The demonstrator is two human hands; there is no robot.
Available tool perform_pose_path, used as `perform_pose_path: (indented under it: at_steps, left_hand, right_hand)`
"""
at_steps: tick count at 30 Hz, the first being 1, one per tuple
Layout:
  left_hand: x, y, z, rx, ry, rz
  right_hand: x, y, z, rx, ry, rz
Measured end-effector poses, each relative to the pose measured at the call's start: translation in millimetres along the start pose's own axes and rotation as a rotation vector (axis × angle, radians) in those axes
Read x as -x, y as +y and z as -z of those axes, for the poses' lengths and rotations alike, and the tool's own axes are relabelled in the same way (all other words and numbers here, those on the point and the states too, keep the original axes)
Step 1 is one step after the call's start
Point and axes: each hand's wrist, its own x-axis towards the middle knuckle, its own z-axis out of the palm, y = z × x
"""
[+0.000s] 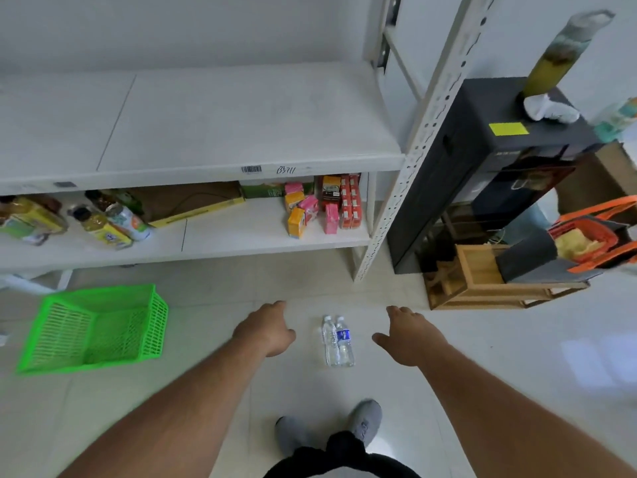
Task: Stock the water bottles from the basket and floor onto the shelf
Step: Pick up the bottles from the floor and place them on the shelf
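Two clear plastic water bottles (338, 340) stand upright on the pale tiled floor (482, 367), touching side by side, each with a white cap; the right one carries a blue label, the left one shows none. They sit between the person's outstretched hands. The left hand (264, 328) hovers just beside them, its grip loose, fingers relaxed and holding nothing. The right hand (410, 334) is likewise spread, thumb out, holding nothing. A green slatted basket (96, 327) rests on the floor near the shelf's (213, 132) front edge, well apart from the bottles.
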Motion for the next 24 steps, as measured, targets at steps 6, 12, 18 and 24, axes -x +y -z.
perform_pose_path:
  at_steps: [6,12,18,24]
  left_hand:
    - [-28.5,-33.4,-22.7,0.183,-0.033,0.056]
    - [-47.2,-42.3,-50.4,0.329,-0.065,0.098]
    - [-102.0,-47.5,-104.1,0.531,-0.051,0.186]
    - [-196.0,-48.0,-224.6,0.706,-0.080,0.313]
  right_hand:
    - [-12.6,-9.5,-2.5,0.062,0.005,-0.015]
    - [-48.0,-13.1,-9.7,0.052,-0.057,0.011]
    - [-137.1,1.5,-57.4,0.018,-0.159,0.067]
    - [-264.5,42.3,-168.8,-0.147,-0.271,0.002]
